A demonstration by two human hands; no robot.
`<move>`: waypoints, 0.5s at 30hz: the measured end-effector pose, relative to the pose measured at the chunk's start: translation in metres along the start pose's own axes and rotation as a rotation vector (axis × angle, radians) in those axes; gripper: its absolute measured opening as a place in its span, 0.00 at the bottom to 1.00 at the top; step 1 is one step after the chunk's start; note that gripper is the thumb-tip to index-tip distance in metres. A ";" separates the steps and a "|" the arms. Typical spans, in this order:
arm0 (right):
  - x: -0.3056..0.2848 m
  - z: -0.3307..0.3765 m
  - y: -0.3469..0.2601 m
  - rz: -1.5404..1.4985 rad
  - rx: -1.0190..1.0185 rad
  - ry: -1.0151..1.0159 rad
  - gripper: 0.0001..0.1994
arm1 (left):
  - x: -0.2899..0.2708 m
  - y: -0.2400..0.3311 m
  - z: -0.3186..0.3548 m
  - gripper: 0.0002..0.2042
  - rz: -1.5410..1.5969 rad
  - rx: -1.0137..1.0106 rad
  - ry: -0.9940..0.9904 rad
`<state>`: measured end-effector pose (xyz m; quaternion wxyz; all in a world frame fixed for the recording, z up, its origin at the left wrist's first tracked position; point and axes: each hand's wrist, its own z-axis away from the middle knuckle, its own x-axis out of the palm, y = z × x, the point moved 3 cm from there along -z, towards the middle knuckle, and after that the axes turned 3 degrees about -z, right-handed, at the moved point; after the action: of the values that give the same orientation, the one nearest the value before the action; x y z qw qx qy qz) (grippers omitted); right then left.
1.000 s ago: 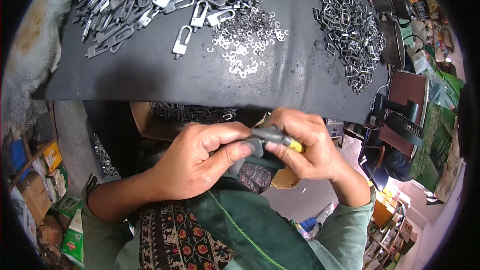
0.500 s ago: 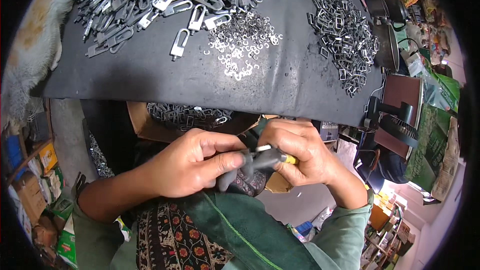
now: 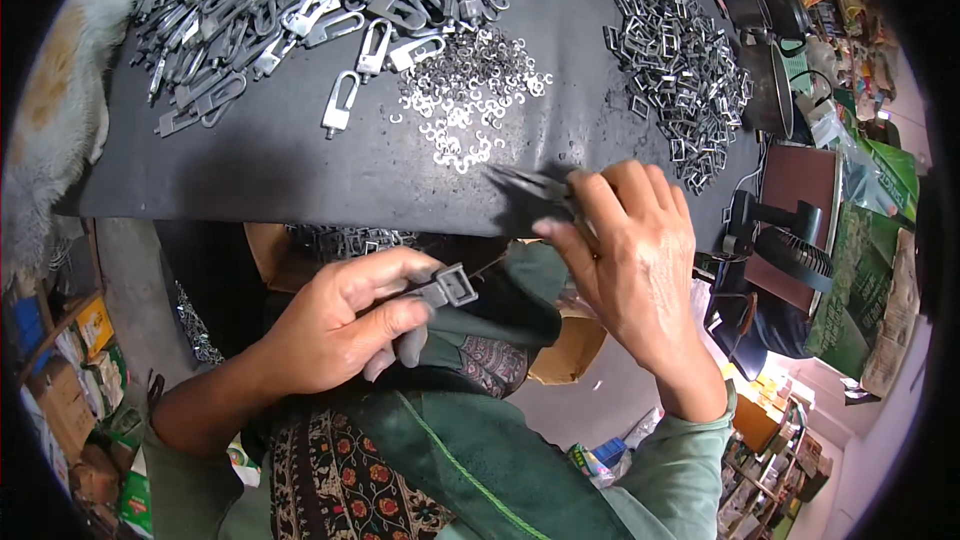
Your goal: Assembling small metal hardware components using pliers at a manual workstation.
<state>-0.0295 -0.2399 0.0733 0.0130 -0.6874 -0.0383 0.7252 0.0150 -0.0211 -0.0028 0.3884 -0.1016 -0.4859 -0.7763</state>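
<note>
My left hand (image 3: 352, 318) is closed in front of the table edge. Between its thumb and fingers is a dark metal clasp (image 3: 446, 289) with a rectangular loop at its end. Above the front of the table, my right hand (image 3: 632, 240) grips slim-nosed pliers (image 3: 530, 181), mostly hidden by the fingers. Their jaws point left, close to the near edge of a pile of small C-shaped rings (image 3: 462, 115). Whether a ring sits in the jaws I cannot tell.
Long looped metal clasps (image 3: 290, 0) are heaped at the far left. Small rectangular metal loops (image 3: 680, 70) form a pile at the right. Below the table edge stands a cardboard box (image 3: 268, 252) of metal pieces. A cat (image 3: 65, 90) lies left; a small fan (image 3: 795, 252) stands right.
The pliers have left the clasp in my left hand and moved up and forward over the table with my right hand. My left hand has shifted slightly left, and the clasp's rectangular end now shows.
</note>
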 end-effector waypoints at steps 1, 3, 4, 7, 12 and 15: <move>0.003 0.000 0.000 0.000 -0.002 -0.003 0.14 | 0.000 -0.003 0.001 0.12 0.004 -0.001 0.001; 0.006 -0.001 0.000 0.075 0.005 0.039 0.14 | 0.001 -0.006 0.002 0.12 0.000 0.076 -0.004; 0.007 -0.002 0.000 0.113 0.008 0.061 0.14 | 0.001 -0.007 0.002 0.12 -0.002 0.114 -0.006; 0.008 -0.006 -0.003 0.114 -0.003 0.059 0.13 | 0.002 -0.010 -0.003 0.10 -0.098 0.246 0.037; 0.001 -0.011 -0.011 0.131 0.006 -0.021 0.15 | -0.003 -0.008 -0.007 0.08 -0.303 0.411 0.085; 0.001 -0.011 -0.014 0.141 0.018 -0.039 0.15 | -0.002 -0.006 -0.005 0.09 -0.289 0.407 0.098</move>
<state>-0.0191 -0.2257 0.0725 -0.0328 -0.6740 0.0165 0.7378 0.0133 -0.0230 -0.0103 0.3091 0.0871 -0.6224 -0.7138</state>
